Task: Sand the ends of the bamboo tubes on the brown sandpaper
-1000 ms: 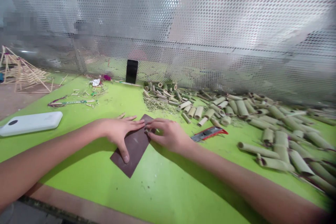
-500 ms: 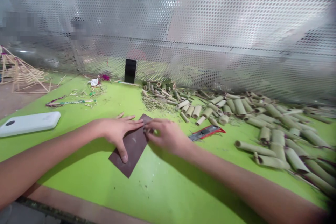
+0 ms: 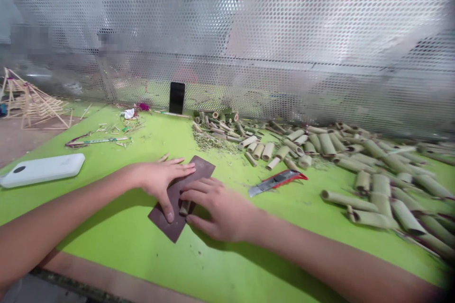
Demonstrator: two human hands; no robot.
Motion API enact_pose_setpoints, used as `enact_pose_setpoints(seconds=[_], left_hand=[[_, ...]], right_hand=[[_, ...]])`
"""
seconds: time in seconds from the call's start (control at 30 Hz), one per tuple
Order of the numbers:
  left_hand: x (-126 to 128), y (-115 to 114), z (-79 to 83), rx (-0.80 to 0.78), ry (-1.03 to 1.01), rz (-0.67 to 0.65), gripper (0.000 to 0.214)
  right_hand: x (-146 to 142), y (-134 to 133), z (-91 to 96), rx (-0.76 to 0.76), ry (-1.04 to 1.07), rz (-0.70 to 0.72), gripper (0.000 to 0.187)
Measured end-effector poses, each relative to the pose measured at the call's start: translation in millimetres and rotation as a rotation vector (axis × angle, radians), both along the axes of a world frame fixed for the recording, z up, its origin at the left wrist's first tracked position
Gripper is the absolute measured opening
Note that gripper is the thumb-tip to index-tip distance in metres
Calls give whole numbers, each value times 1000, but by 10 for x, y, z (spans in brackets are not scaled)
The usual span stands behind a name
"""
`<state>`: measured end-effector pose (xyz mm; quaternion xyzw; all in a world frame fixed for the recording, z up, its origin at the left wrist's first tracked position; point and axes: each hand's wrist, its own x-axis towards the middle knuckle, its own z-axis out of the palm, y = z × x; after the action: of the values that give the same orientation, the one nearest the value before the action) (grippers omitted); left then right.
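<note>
Sandpaper sheet [image 3: 177, 224], dark brown and lying diagonally on the green tabletop [image 3: 227, 265], sits in front of the person, between both hands; its far corner points up and to the right, its near corner down toward the table's front edge. Left hand [image 3: 158, 184] is relaxed and open, not clenched, pinning the sheet's left side; its fingers reach along the upper edge, and its thumb presses down on the surface. Right hand [image 3: 216, 210] is curled, grasping a short bamboo piece [image 3: 184, 207] against the sheet; only a small part of that piece shows between thumb and fingers. Green tabletop stretches between the sheet and the wooden front edge [image 3: 117, 284]; more of it lies to the right, up to a red-handled utility knife [image 3: 277, 182], which rests near the right hand, well short of the sheet's far corner. Cut bamboo tubes [image 3: 327, 144] are heaped beyond it, running toward the right side; a drift of green shavings [image 3: 213, 143] lies beyond the sheet; a white power bank [image 3: 42, 169] sits near the left edge, apart from the left hand; a black phone [image 3: 177, 98] stands upright against a perforated metal screen [image 3: 284, 19].
</note>
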<state>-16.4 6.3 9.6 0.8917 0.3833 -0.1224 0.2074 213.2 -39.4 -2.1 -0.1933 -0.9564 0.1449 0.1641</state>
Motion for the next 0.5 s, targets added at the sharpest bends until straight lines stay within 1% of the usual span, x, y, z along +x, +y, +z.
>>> enact_pose_setpoints(seconds=[0.07,0.17,0.23,0.3,0.33,0.4,0.43,0.5], left_hand=[[-17,2,-24,11,-22,-9,138],[-46,17,-42,49,-68,-31,136],[-67,35,-40,109,-117,-51,125],[-83,53,-40,193,-197,-67,108],[-86,58,-42,237,-253,-66,98],[-74,49,-55,315,-391,-44,77],[-57,33,-63,353,-465,-24,69],[-4,-19,-78,424,-596,2,58]], right_hand=[[30,61,-22,32,-2,29,31],[94,186,-84,64,4,37,27],[134,258,-118,47,8,16,23],[158,299,-125,-25,37,-53,22],[160,305,-119,-96,71,-108,22],[145,292,-93,-312,180,-214,24],[128,276,-80,-447,245,-244,27],[86,235,-65,-708,375,-240,34]])
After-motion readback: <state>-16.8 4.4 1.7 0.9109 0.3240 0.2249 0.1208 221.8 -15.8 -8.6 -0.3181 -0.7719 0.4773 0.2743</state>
